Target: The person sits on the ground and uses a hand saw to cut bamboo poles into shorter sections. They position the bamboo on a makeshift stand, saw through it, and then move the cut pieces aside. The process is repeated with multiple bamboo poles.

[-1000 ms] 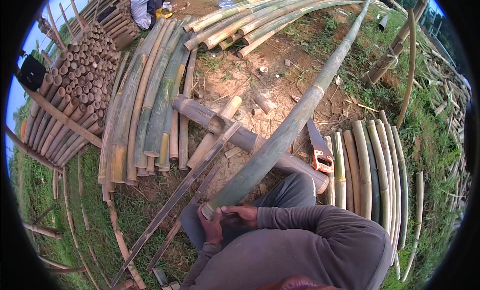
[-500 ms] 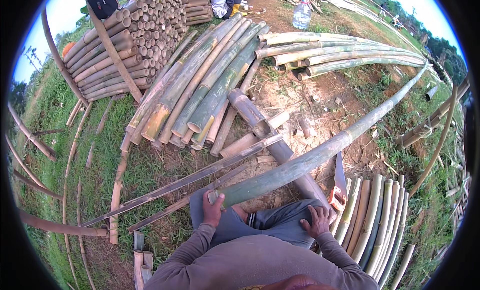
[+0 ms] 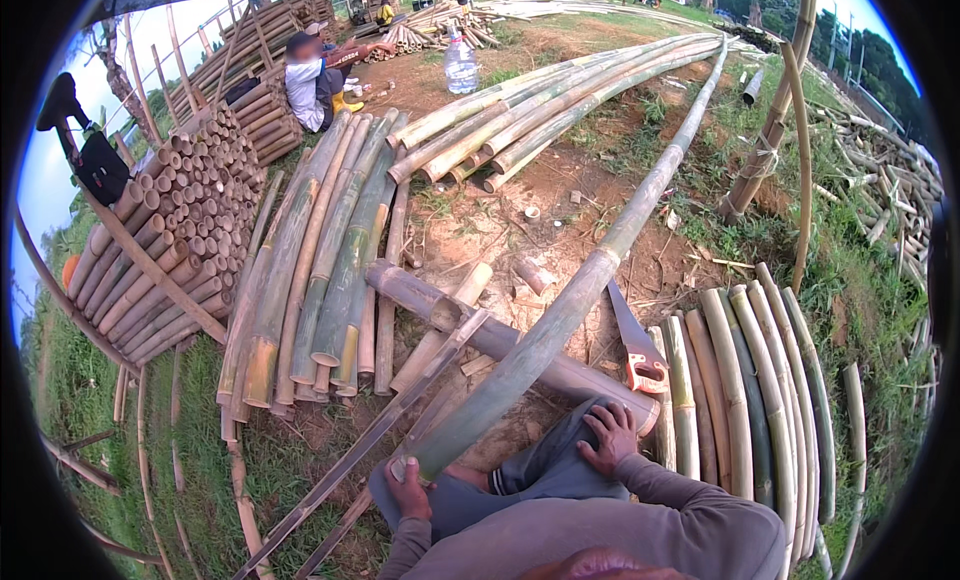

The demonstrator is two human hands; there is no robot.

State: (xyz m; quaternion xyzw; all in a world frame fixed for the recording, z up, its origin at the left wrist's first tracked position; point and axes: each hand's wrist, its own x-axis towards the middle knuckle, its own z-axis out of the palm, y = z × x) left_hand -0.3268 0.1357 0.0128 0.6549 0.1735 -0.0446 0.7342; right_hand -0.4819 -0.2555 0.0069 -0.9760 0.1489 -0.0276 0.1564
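L hand (image 3: 409,492) holds bamboo pole (image 3: 598,266) @ nr end, R hand (image 3: 611,437) on leg (image 3: 552,450).

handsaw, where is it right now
In the head view, the handsaw is right of centre, between the long bamboo pole and the row of shorter bamboo poles, just beyond the right hand.

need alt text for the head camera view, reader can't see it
The left hand holds the near end of a long green bamboo pole crossing over a brownish bamboo log; the right hand rests on a grey-trousered knee. To the right, an orange-handled handsaw sits beside a row of tan and green bamboo lengths.
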